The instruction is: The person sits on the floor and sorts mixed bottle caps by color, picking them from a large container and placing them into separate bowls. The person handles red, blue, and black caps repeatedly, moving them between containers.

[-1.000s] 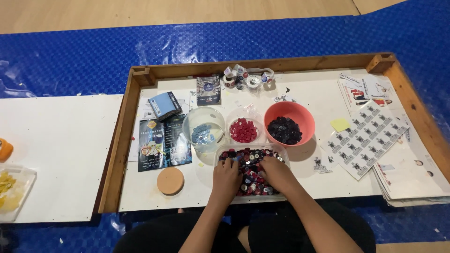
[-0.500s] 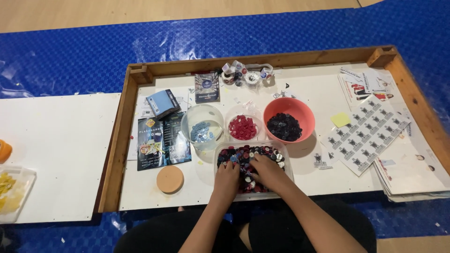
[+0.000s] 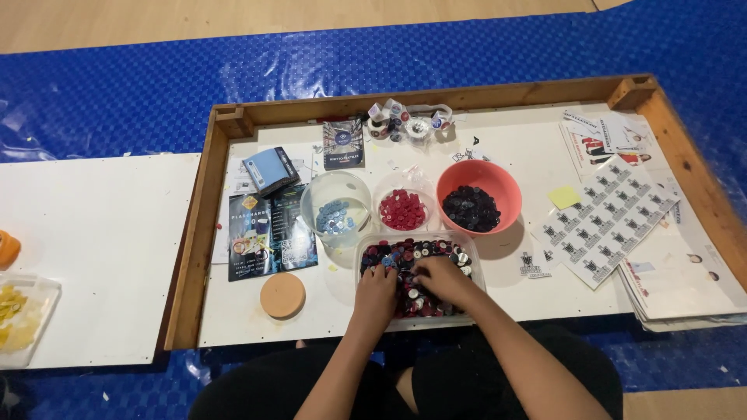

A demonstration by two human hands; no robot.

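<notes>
We see a clear tub (image 3: pixel 366 260) of mixed buttons (image 3: pixel 420 253) at the wooden tray's (image 3: pixel 198 233) near edge. Our left hand (image 3: pixel 377 293) and right hand (image 3: pixel 442 280) rest in it, fingers curled among buttons; any grasp is unclear. Beyond the tub stands an orange bowl (image 3: pixel 506 194).

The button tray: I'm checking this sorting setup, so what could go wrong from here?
1. The clear tray of mixed buttons sits near the board's front edge; both hands, left hand and right hand, press in it, so it might tip or spill.
2. The bowl of red buttons and the orange bowl stand close together, so buttons could land in the wrong one.
</notes>
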